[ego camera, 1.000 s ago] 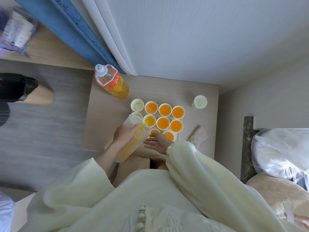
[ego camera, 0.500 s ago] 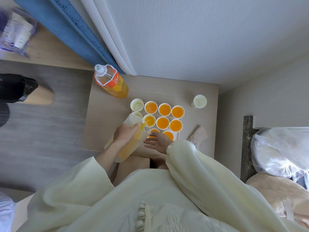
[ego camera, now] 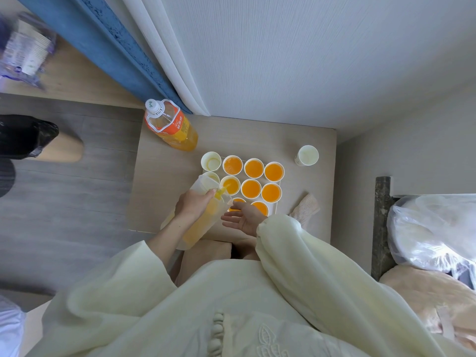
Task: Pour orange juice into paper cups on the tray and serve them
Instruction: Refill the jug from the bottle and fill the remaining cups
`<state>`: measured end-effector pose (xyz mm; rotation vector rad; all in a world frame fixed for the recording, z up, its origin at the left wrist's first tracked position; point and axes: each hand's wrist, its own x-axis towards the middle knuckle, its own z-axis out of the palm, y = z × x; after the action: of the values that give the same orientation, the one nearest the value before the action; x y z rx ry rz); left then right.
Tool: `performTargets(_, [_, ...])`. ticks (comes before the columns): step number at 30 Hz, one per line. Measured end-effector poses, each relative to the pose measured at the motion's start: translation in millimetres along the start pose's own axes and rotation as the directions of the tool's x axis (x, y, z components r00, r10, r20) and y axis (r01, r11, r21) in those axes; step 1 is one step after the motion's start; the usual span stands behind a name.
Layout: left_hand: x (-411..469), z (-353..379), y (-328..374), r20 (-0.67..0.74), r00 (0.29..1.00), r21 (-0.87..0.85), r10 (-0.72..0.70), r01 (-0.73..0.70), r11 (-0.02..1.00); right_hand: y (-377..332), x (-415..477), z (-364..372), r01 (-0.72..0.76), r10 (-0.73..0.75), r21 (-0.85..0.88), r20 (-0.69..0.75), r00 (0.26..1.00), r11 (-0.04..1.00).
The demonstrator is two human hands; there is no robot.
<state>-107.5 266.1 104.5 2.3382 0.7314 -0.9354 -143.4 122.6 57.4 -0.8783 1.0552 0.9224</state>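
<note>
Left hand (ego camera: 192,205) grips pitcher (ego camera: 199,228), long axis tilted, base at near table (ego camera: 159,191) edge, spout toward far edge over paper cup (ego camera: 230,185), right hand (ego camera: 242,217) slack, palm up

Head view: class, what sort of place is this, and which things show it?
Probably a room in a home, perhaps a bedroom: a small wooden table stands against curtains, with bagged soft bundles to its right.
</note>
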Motion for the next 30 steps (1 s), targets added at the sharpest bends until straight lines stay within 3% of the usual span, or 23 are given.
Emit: performTargets(30, [2.1, 1.0, -1.3, -0.002, 1.0, 0.005, 0.009, -0.009, 1.0, 0.6, -2.6, 1.7, -0.008, 0.008, -0.007, 0.008, 1.0, 1.0])
